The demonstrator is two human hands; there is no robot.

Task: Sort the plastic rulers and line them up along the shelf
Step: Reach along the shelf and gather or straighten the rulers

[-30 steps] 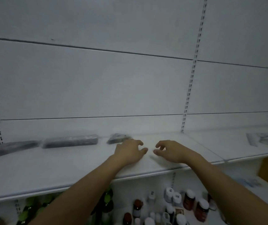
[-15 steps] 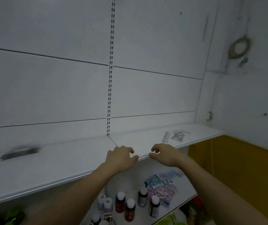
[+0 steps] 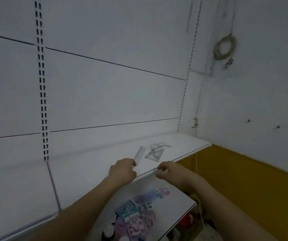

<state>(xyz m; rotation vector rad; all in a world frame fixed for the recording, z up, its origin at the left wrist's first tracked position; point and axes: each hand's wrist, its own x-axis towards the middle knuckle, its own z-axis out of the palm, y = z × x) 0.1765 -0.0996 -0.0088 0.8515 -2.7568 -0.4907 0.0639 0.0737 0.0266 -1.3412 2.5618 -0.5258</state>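
A clear straight ruler [image 3: 140, 154] lies on the white shelf [image 3: 87, 173], angled away from me. Right of it lies a clear triangular set square [image 3: 154, 154], and behind that another clear drawing piece [image 3: 159, 145] whose shape is hard to make out. My left hand [image 3: 122, 172] hovers over the shelf with loosely curled fingers; its fingertips reach the near end of the straight ruler, and contact is unclear. My right hand [image 3: 170, 173] hangs at the shelf's front edge, fingers loosely curled, holding nothing.
Below is a lower shelf [image 3: 178, 197] with colourful flat packets [image 3: 139, 212] and a white-capped bottle [image 3: 108, 231]. The upper shelf ends at the right near a white wall over a yellow panel [image 3: 244, 185]. A coiled cable [image 3: 225, 47] hangs on that wall.
The view has swung right along the shelf and both hands have moved with it. The dark packets at the left are out of sight; the clear rulers now lie just ahead of my left hand.
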